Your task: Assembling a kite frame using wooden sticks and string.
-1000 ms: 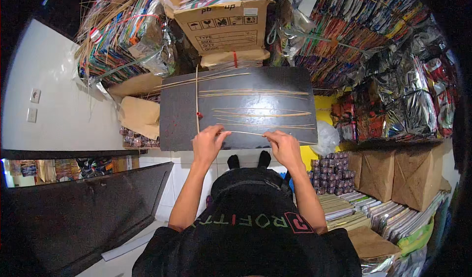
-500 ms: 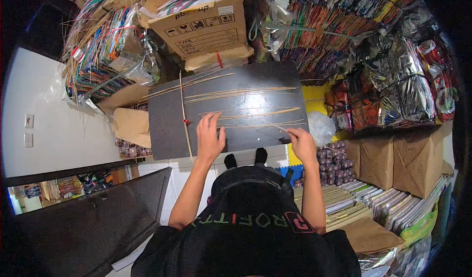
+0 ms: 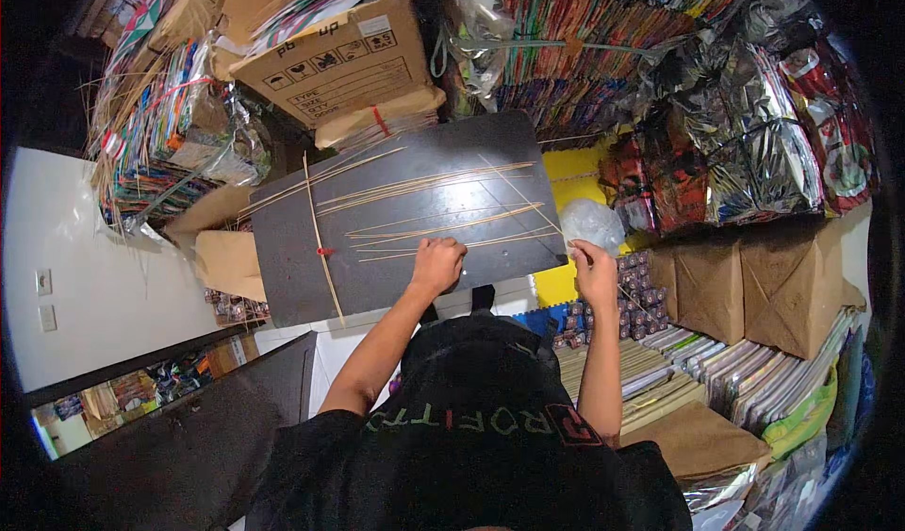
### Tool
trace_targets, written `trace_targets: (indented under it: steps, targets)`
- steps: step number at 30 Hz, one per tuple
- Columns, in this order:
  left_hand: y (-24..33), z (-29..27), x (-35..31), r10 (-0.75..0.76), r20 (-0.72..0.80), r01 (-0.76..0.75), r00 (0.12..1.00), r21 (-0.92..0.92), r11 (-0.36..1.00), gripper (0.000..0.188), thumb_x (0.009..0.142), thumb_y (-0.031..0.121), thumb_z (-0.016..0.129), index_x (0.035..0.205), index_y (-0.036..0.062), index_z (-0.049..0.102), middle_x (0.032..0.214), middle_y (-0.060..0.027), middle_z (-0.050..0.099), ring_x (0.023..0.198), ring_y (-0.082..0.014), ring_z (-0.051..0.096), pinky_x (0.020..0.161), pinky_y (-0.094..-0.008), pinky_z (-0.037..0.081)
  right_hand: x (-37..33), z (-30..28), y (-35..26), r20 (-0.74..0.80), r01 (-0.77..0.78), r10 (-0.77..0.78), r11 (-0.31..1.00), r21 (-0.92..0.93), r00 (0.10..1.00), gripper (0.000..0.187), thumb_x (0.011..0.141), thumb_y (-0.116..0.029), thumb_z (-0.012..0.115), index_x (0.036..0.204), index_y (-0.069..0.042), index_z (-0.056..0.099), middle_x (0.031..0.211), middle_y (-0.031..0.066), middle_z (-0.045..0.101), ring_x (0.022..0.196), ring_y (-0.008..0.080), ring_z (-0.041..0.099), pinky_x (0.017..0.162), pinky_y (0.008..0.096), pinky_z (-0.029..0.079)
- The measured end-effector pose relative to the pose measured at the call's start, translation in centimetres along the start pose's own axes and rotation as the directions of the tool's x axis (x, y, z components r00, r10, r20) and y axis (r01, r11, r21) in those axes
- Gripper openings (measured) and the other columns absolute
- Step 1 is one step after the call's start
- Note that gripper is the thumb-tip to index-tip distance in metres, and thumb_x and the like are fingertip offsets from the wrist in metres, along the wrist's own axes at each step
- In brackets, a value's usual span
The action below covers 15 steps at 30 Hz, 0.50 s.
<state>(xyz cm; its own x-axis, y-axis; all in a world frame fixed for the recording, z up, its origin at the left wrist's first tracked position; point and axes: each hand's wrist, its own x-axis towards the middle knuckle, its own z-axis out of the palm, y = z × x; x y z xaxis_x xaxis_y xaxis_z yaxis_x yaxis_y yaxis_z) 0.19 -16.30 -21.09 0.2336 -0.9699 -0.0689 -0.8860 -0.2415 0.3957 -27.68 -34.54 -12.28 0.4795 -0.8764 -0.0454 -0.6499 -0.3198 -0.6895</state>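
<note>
My right hand (image 3: 594, 269), fingers pinched together, holds a thin pale stick (image 3: 517, 191) just off the right end of the dark table (image 3: 377, 300). The stick slants up and left over the tabletop, its other end continuing past my hand. At the table's near edge my left hand (image 3: 438, 265) has its fingers curled together by the nearest sticks; whatever is under the fingertips is hidden. Several long thin sticks (image 3: 424, 184) lie in loose groups across the table. One longer strip (image 3: 314, 206) crosses the left side, with a small red piece (image 3: 323, 251) on it.
An open cardboard box (image 3: 349, 69) stands behind the table. Bundled stacks of colourful packaging (image 3: 566, 78) rise at the back right, and another bundle (image 3: 203, 116) at the left. A clear plastic bag (image 3: 591, 224), small stacked boxes (image 3: 641, 295) and brown parcels (image 3: 792, 281) sit to the right.
My right hand has moved right past the table's end, raising the stick into a steep slant. My left hand has shifted right along the near edge, its fingers now curled. The whole view has turned slightly.
</note>
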Motion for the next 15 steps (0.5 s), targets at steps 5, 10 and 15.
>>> trace_targets:
  steps: [5,10,15]
  targets:
    - [0.3,0.5,0.7,0.012,-0.065,-0.010,0.998,0.030,1.000,0.013,0.086,0.017,0.066,0.097,0.0131,0.071,0.096,-0.0072,0.068,0.099,-0.0290,0.065,0.087,-0.0453,0.045,0.4,-0.1,0.6,0.020,-0.064,0.063,0.997,0.047,0.998,0.023,0.093,-0.010,0.066,0.114,-0.002,0.074,0.095,0.0208,0.075,0.082,0.0264,0.073,0.077,0.0353,0.055]
    - [0.5,0.4,0.9,0.022,-0.122,-0.020,0.992,0.014,1.000,0.012,0.086,0.017,0.066,0.097,0.0124,0.069,0.096,-0.0072,0.068,0.099,-0.0290,0.065,0.087,-0.0448,0.045,1.0,0.3,1.8,0.004,0.007,-0.008,0.998,0.063,1.000,0.022,0.094,-0.008,0.065,0.113,-0.002,0.075,0.095,0.0192,0.075,0.081,0.0233,0.073,0.076,0.0339,0.055]
    - [0.2,0.7,1.1,0.064,-0.158,-0.051,0.985,0.089,0.995,0.010,0.086,0.017,0.066,0.094,0.0121,0.069,0.096,-0.0073,0.068,0.099,-0.0281,0.064,0.087,-0.0444,0.045,1.6,0.4,1.8,0.069,-0.033,0.026,0.994,0.100,0.997,0.022,0.094,-0.010,0.065,0.113,-0.002,0.074,0.104,0.0218,0.074,0.093,0.0356,0.073,0.085,0.0400,0.056]
